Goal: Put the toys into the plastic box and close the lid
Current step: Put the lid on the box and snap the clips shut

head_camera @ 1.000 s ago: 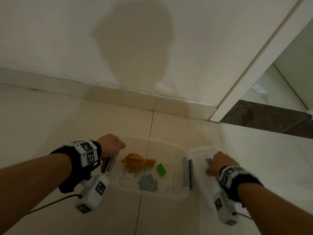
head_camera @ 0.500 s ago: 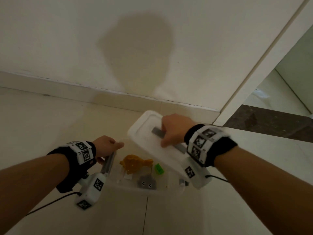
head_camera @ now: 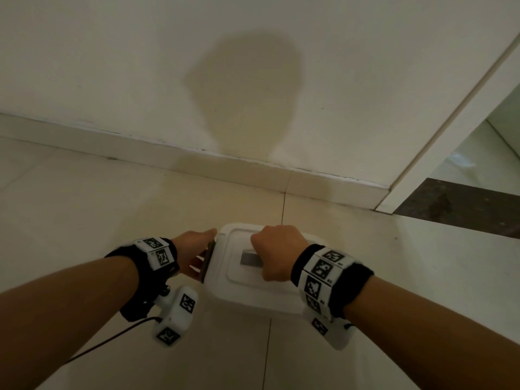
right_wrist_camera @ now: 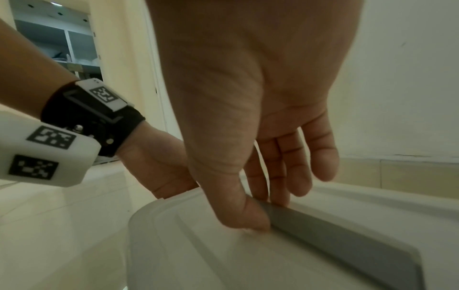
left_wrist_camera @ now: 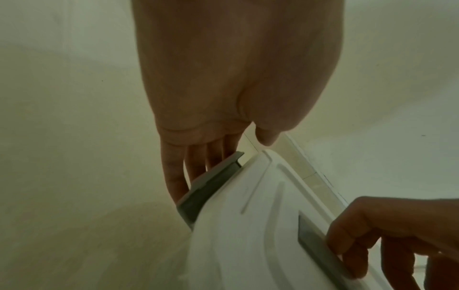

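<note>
A white lid (head_camera: 247, 288) lies flat on top of the plastic box, and the toys under it are hidden. My right hand (head_camera: 274, 254) grips the grey handle (head_camera: 250, 260) in the lid's middle. In the right wrist view its thumb and fingers (right_wrist_camera: 261, 212) pinch that handle (right_wrist_camera: 335, 235). My left hand (head_camera: 198, 266) is at the box's left side. Its straight fingers (left_wrist_camera: 198, 170) rest against the outside of the grey latch (left_wrist_camera: 211, 188), and the thumb hangs free above the lid's corner (left_wrist_camera: 248, 245).
The box stands on pale floor tiles close to a white wall with a skirting board (head_camera: 253, 170). A door frame (head_camera: 450, 122) and a dark threshold (head_camera: 464, 206) are at the right. A black cable (head_camera: 112, 342) trails from my left wrist.
My right hand lifted the lid from the floor at the right and swung it over onto the box, covering the toys. My left hand stayed at the left latch.
</note>
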Demonstrator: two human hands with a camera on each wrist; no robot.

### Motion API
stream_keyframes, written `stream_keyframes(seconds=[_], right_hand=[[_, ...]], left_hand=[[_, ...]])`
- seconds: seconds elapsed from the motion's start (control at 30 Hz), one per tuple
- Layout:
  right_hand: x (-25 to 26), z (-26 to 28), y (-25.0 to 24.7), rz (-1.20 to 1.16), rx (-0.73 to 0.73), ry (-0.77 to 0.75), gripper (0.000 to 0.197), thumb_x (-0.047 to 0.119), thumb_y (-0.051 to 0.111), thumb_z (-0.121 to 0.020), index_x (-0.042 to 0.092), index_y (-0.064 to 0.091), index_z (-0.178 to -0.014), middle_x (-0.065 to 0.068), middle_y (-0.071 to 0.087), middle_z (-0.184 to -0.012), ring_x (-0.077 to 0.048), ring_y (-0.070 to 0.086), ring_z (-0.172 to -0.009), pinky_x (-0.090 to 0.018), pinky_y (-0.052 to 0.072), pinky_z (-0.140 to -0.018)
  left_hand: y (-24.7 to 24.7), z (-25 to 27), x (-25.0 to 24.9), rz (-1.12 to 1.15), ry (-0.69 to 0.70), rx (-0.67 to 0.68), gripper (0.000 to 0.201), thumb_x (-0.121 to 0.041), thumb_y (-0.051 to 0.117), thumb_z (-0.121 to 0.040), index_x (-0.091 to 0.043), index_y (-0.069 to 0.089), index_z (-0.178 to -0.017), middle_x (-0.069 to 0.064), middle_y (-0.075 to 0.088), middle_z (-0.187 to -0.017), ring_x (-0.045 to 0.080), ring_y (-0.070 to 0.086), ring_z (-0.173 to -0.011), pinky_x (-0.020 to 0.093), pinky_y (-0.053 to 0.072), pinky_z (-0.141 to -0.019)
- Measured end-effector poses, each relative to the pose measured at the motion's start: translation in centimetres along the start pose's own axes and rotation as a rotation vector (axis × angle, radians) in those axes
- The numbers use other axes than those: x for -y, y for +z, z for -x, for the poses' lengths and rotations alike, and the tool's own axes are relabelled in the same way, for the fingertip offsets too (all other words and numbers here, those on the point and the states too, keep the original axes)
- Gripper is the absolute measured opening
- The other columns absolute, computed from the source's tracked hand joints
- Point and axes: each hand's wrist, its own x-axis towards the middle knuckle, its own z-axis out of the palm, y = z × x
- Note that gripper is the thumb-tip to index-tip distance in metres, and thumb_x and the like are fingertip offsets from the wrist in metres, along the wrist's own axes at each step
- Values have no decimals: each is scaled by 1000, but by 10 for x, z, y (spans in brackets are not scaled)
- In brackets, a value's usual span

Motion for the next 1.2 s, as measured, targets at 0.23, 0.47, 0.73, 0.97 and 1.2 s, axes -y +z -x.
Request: stream_keyframes(seconds=[0.23, 0.47, 0.73, 0.97, 1.2], right_hand=[[-5, 2, 10, -101, 33, 64, 17, 14, 66, -84, 9, 66, -100, -8, 62, -90, -24, 55, -72, -32, 48, -64], [-17, 2, 20, -248, 1, 92, 23, 20, 69, -83, 14, 72, -105, -8, 71, -102, -27, 67, -88, -37, 59, -75], [-70, 33, 49, -695, -234, 564, 48, 46, 61, -88, 18, 57, -127, -5, 57, -129, -25, 53, -118, -40, 48, -97], [-95, 71, 77, -1242, 56, 916, 82, 50, 64, -89, 3, 34, -149, -18, 48, -144, -36, 53, -125, -42, 47, -91], [-97, 81, 94, -1375, 192, 837, 56, 40, 75, -84, 1, 60, -120, -15, 73, -99, -31, 75, -85, -50, 59, -85]], left_hand=[[3, -2, 0, -80, 5, 24, 47, -38, 59, -93, -4, 57, -126, 14, 63, -121, 35, 64, -106, 48, 55, -89], [5, 3, -3, -175, -47, 38, 57, -33, 76, -80, -4, 58, -126, 14, 65, -116, 33, 66, -99, 45, 60, -71], [11, 11, -6, -269, -46, -46, 62, -38, 73, -82, 0, 55, -127, 14, 62, -113, 35, 63, -97, 46, 59, -74], [21, 16, -11, -295, -6, -108, 59, -31, 70, -87, 4, 51, -130, 19, 58, -108, 39, 61, -92, 50, 57, -78], [30, 20, -15, -337, 28, -158, 33, -27, 64, -91, 2, 54, -103, 14, 58, -82, 31, 61, -67, 45, 56, -70]])
